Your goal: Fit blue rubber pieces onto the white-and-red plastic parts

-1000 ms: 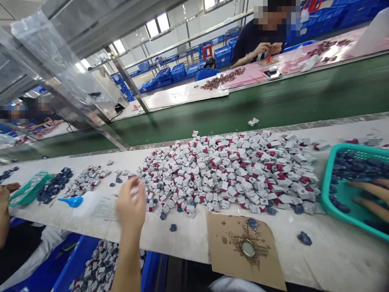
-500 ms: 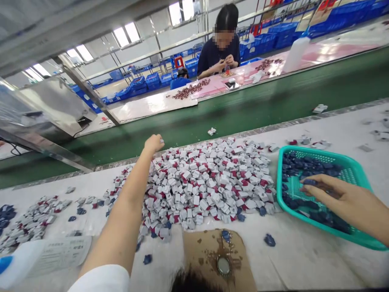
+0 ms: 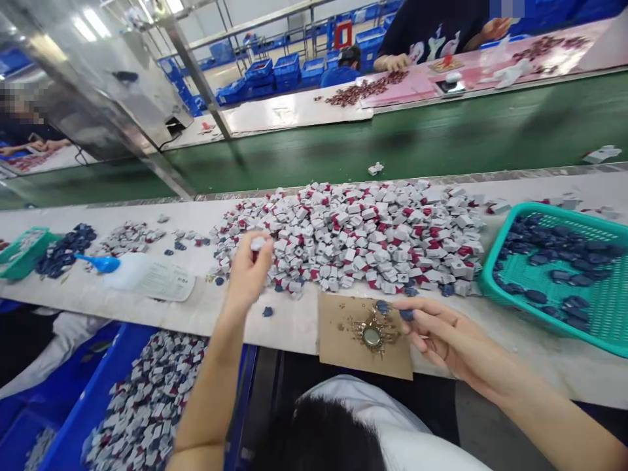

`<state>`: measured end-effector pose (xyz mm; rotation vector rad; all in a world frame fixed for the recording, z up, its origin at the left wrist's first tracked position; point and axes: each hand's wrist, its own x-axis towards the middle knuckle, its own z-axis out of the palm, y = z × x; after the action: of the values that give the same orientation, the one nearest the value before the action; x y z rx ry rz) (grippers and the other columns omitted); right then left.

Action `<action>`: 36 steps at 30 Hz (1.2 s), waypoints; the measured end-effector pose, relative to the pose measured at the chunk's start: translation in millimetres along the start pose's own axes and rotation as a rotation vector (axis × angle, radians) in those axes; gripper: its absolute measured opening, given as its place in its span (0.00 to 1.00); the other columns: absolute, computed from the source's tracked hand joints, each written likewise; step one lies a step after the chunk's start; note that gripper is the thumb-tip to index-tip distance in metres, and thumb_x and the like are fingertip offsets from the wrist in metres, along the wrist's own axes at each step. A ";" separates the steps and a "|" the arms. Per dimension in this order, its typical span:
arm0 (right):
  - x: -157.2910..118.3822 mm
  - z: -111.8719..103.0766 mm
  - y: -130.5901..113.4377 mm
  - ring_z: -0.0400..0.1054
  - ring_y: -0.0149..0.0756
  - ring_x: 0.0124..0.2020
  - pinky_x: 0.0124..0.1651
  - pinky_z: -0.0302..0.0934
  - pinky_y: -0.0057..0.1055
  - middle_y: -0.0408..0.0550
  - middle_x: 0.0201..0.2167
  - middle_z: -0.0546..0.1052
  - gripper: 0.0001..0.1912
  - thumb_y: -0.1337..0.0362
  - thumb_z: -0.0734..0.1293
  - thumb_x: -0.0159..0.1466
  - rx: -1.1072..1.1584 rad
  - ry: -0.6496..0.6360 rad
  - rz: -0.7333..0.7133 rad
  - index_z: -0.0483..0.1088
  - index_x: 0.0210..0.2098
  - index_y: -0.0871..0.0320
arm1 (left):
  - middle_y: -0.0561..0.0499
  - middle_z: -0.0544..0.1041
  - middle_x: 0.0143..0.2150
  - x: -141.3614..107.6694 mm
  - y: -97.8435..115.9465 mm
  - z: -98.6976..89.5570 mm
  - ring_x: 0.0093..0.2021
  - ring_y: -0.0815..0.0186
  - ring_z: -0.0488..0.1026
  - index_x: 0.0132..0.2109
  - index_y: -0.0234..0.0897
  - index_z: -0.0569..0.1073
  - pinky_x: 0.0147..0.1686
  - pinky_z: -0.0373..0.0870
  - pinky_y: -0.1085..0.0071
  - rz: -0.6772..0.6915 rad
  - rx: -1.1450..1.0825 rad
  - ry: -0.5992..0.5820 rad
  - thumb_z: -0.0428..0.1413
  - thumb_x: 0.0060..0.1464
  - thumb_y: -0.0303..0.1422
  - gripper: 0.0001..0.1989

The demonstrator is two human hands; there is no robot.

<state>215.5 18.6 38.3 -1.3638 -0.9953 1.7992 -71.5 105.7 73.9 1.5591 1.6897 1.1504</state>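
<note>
My left hand is closed on a small white plastic piece, at the left edge of a heap of white and dark-red plastic pieces. Between the fingertips of my right hand is a small dark blue plastic piece. That hand hovers by the right edge of a brown cardboard sheet, which carries a small round dish ringed with wet stains. Another dark blue piece lies at the cardboard's top edge. To the right stands a green basket with many dark blue pieces inside.
A white bottle with a blue tip lies on the left. Beyond it are a dark blue pile and another green basket. Below sits a blue bin of pieces. A green belt separates me from a co-worker.
My right hand has come out of the green basket to the cardboard with the dark blue piece. My left hand has drawn back toward me from the heap's far edge. The view has shifted.
</note>
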 end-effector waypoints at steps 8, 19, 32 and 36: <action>9.3 8.6 16.7 0.66 0.35 0.24 0.28 0.59 0.30 0.45 0.26 0.71 0.12 0.61 0.53 0.66 -1.096 -0.160 -0.314 0.61 0.46 0.57 | 0.44 0.73 0.49 -122.5 -19.7 32.8 0.34 0.68 0.73 0.43 0.38 0.64 0.17 0.64 0.81 -0.529 -0.651 -0.394 0.60 0.48 0.38 0.18; 19.3 19.4 28.0 0.68 0.34 0.23 0.23 0.53 0.26 0.46 0.25 0.71 0.04 0.69 0.56 0.62 -1.510 -0.239 -0.546 0.60 0.32 0.57 | 0.46 0.78 0.39 -127.7 -25.0 43.7 0.35 0.65 0.76 0.49 0.35 0.70 0.29 0.72 0.75 -0.641 -0.628 -0.312 0.67 0.36 0.33 0.30; 19.1 24.0 7.0 0.67 0.34 0.25 0.26 0.57 0.28 0.46 0.26 0.72 0.08 0.63 0.55 0.65 -1.139 -0.299 -0.434 0.62 0.32 0.57 | 0.47 0.80 0.36 -123.7 -18.7 48.1 0.38 0.64 0.76 0.41 0.34 0.76 0.38 0.71 0.70 -0.631 -0.881 -0.342 0.68 0.36 0.33 0.21; 5.7 40.2 -15.6 0.68 0.34 0.27 0.25 0.61 0.26 0.47 0.27 0.73 0.15 0.51 0.59 0.64 -0.653 -0.164 -0.319 0.65 0.36 0.58 | 0.49 0.80 0.35 -125.7 -17.8 49.8 0.36 0.66 0.76 0.37 0.35 0.75 0.41 0.71 0.70 -0.609 -0.893 -0.332 0.68 0.35 0.30 0.18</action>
<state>176.1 23.9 55.8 -1.3202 -1.8879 1.4105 -17.0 -5.5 16.7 0.5730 1.0534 1.0146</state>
